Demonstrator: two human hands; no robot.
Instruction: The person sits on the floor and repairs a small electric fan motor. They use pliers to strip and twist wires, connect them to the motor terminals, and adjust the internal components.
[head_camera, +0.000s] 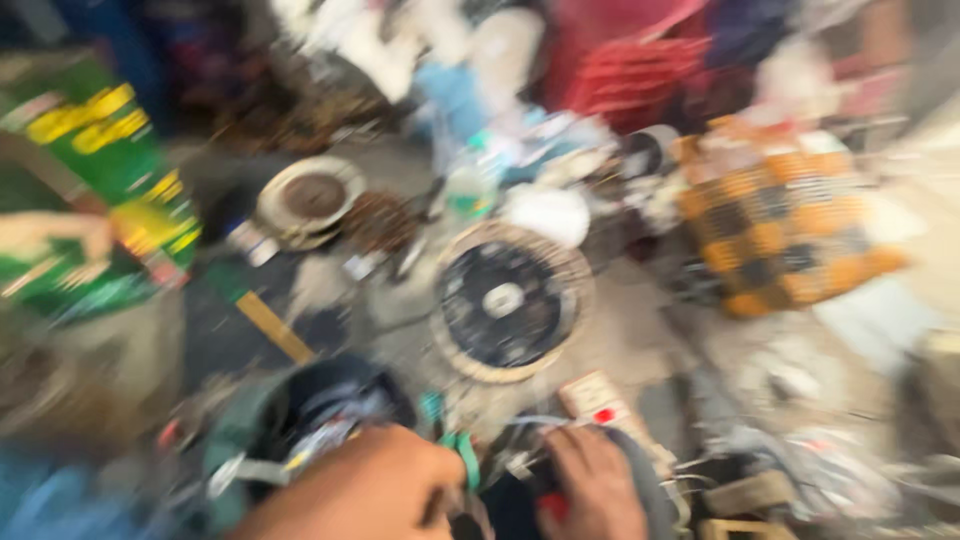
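Bare floor (640, 330) beside round stator (508, 300) passable (blurred); orange checked bag (785, 215) blocks right.

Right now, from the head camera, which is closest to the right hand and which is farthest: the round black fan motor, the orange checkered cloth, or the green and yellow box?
From the right hand:
1. Round black fan motor, just above the hand, mid-floor.
2. Orange checkered cloth, up on the right.
3. Green and yellow box, far left, farthest.
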